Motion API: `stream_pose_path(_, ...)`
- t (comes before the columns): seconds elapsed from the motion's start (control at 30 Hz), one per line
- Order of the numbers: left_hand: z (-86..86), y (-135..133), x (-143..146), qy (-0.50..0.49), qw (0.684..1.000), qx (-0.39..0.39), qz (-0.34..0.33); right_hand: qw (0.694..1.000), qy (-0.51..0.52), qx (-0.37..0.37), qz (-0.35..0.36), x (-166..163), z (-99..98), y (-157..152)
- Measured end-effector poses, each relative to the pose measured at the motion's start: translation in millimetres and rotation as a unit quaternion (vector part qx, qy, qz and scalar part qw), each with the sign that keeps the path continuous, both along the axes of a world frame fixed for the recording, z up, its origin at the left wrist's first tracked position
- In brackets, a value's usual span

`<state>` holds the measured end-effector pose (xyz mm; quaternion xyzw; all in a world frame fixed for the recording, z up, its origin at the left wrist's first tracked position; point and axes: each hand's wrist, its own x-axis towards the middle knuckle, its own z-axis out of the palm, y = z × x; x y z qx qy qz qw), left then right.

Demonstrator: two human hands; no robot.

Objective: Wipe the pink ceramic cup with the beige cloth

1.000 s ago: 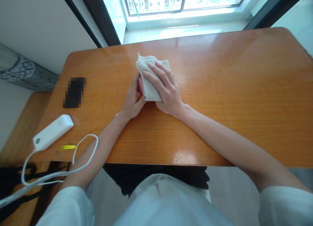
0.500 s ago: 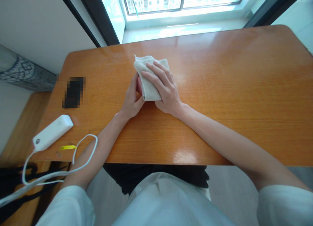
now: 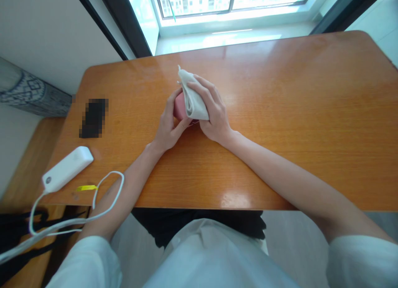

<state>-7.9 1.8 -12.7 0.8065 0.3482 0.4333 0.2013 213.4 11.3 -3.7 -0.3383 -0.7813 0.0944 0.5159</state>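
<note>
A small pink object with a rounded side stands at the middle of the table, mostly covered, so its kind does not show. My left hand is closed around its left side, thumb in front and fingers behind. Over its top and right side lies a folded white cloth. My right hand grips this cloth from the right, fingers bent across it and pressing it against the pink object. Below the cloth, a thin edge or strand shows near my left thumb, too small to name.
The wooden table reaches far to the right. On its left lie a dark pixelated item, a white power strip and a yellow tag on a white cable looping over my left forearm. A window is beyond.
My right hand has tilted and shifted the cloth to the right, baring more of the pink object. My left hand stays at the object's left side.
</note>
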Motion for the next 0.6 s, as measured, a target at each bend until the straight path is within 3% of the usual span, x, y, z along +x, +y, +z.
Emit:
stream_pose_path(0.1,3.5,-1.6,0.2,0.001,1.0,-0.005,0.003,0.999,0.026,-0.033,-0.01,0.9,-2.1,2.7)
stream_pose_path(0.3,-0.3,-2.1,2.3,-0.018,1.0,0.012,-0.001,0.997,-0.049,0.053,0.038,-1.4,3.7,-6.6)
stream_pose_path(0.5,5.6,-2.2,2.0,0.007,1.0,0.008,0.014,0.999,0.02,-0.031,-0.002,2.2,2.1,-0.7)
stream_pose_path(0.6,3.0,-1.3,0.6,0.001,1.0,0.013,0.006,0.999,-0.008,-0.047,-0.007,0.9,5.5,-4.8)
